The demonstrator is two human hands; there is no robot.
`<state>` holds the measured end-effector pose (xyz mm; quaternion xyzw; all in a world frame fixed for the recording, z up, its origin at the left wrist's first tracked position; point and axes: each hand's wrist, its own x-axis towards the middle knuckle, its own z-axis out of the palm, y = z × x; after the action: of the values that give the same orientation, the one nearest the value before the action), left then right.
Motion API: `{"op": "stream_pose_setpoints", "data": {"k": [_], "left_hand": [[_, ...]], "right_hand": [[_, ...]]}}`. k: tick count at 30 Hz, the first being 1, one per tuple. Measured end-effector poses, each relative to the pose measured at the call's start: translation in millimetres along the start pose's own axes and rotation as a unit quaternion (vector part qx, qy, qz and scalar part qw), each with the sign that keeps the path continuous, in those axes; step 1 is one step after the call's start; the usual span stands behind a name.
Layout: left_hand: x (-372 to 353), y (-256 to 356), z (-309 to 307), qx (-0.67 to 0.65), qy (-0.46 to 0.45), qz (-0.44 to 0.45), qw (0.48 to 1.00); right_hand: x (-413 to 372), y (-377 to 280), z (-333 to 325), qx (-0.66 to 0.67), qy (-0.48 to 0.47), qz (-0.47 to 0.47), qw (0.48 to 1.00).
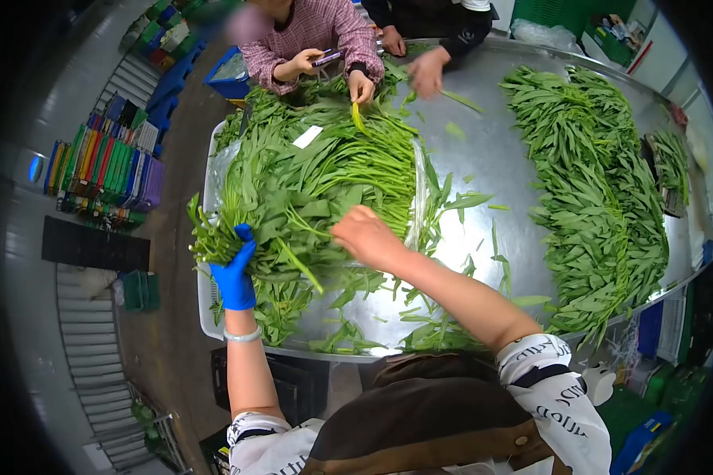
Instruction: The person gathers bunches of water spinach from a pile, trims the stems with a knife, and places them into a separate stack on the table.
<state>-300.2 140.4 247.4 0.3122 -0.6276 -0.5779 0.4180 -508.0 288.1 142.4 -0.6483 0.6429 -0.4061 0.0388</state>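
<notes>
My left hand (234,277), in a blue glove, is wrapped round a bunch of water spinach (218,241), its cut stem ends facing left and its leaves trailing right. My bare right hand (366,239) is to the right of the bunch, its fingers pinched on a thin green stem (309,226) that points left. Behind both hands lies a large pile of water spinach (317,162), stems to the right, in a white crate (204,297). Part of the held bunch is blurred and merges with the leaves below it.
Long rows of greens (590,190) cover the right of the metal table (483,142); loose leaves (467,199) lie between. Across the table, one co-worker's hand (362,85) holds a yellowed leaf, the other a phone (327,58). Another co-worker's hand (428,73) is blurred. Stacked crates (111,162) stand left.
</notes>
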Motion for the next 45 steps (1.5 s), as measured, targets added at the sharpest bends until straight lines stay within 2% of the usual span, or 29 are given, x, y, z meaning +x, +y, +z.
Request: {"op": "stream_pose_setpoints", "data": {"k": [1,2,3,5,6,9,10,11,13,14,17,18,20,21,22,23,24,25,27,28,30,33,35,36,39,40,43,44,45], "left_hand": [[-1,0,4,-0.006,0.008,-0.002,1.0],[1,1,9,-0.013,0.016,-0.001,1.0],[1,1,13,-0.021,0.022,0.001,1.0],[-2,1,19,0.029,0.001,-0.003,1.0],[-4,-2,23,0.057,-0.018,-0.003,0.998],[-11,-14,32,0.117,-0.11,0.004,0.987],[-13,-12,37,0.156,-0.163,0.02,0.974],[-15,-8,44,0.194,-0.213,0.037,0.957],[-10,-2,62,0.291,-0.32,0.203,0.878],[-9,1,71,0.333,-0.365,0.281,0.823],[-18,9,89,0.324,-0.407,0.288,0.804],[-16,13,87,0.336,-0.418,0.272,0.799],[-12,35,77,0.312,-0.338,0.09,0.884],[-8,50,72,0.293,-0.289,-0.001,0.912],[-3,72,70,0.182,-0.211,-0.039,0.96],[1,88,66,0.066,-0.127,-0.075,0.987],[4,90,61,-0.11,-0.172,-0.018,0.979],[4,93,63,-0.149,-0.172,-0.032,0.973],[-3,80,73,-0.206,-0.188,-0.039,0.959],[-6,65,76,-0.237,-0.187,-0.075,0.95],[-15,39,90,-0.302,-0.15,-0.104,0.936],[-21,-2,105,-0.394,-0.103,-0.121,0.905],[-19,-39,106,-0.482,-0.101,-0.143,0.858],[-24,-51,111,-0.488,-0.082,-0.143,0.857],[-25,-85,117,-0.513,-0.033,-0.181,0.838],[-21,-94,121,-0.518,-0.03,-0.172,0.838],[-23,-87,140,-0.459,0.038,-0.226,0.859],[-18,-105,140,-0.379,0.049,-0.184,0.906],[-13,-109,144,-0.401,0.058,-0.199,0.892]], "right_hand": [[4,-14,-9,-0.001,-0.012,-0.017,1.0],[4,-32,-16,0.027,-0.042,0.064,0.997],[4,-37,-14,0.162,-0.066,0.135,0.975],[5,-43,-13,0.418,-0.104,0.267,0.862],[7,-49,-26,0.528,-0.139,0.373,0.75],[4,-63,-44,0.567,-0.209,0.356,0.713],[-1,-63,-48,0.576,-0.222,0.293,0.73],[-5,-61,-50,0.573,-0.21,0.301,0.733],[-12,-56,-53,0.567,-0.189,0.318,0.736],[-10,-48,-60,0.483,-0.253,0.315,0.777],[-6,-43,-84,0.436,-0.351,0.264,0.785],[-6,-39,-94,0.483,-0.325,0.242,0.776],[4,-43,-137,0.514,-0.255,0.205,0.793],[4,-40,-154,0.585,-0.138,0.173,0.78],[5,-32,-165,0.585,0.002,0.124,0.801],[4,-31,-176,0.571,0.125,0.122,0.802],[-1,-33,-178,0.457,0.176,0.114,0.864],[-8,-40,-177,0.334,0.227,0.104,0.909],[-17,-69,-167,0.264,0.153,0.043,0.951],[-17,-77,-156,0.159,0.138,-0.045,0.977],[-19,-101,-138,0.035,0.12,-0.083,0.989],[-42,-103,-89,-0.058,0.017,-0.102,0.993],[-57,-101,-66,-0.095,0.001,-0.113,0.989],[-63,-101,-61,-0.112,-0.009,-0.117,0.987],[-63,-83,-65,-0.148,-0.042,-0.107,0.982],[-58,-81,-72,-0.102,-0.05,-0.078,0.99],[-42,-58,-78,0.006,-0.067,0.053,0.996],[-35,-49,-78,0.031,-0.029,0.097,0.994],[-25,-43,-82,-0.007,-0.036,0.09,0.995]]}}
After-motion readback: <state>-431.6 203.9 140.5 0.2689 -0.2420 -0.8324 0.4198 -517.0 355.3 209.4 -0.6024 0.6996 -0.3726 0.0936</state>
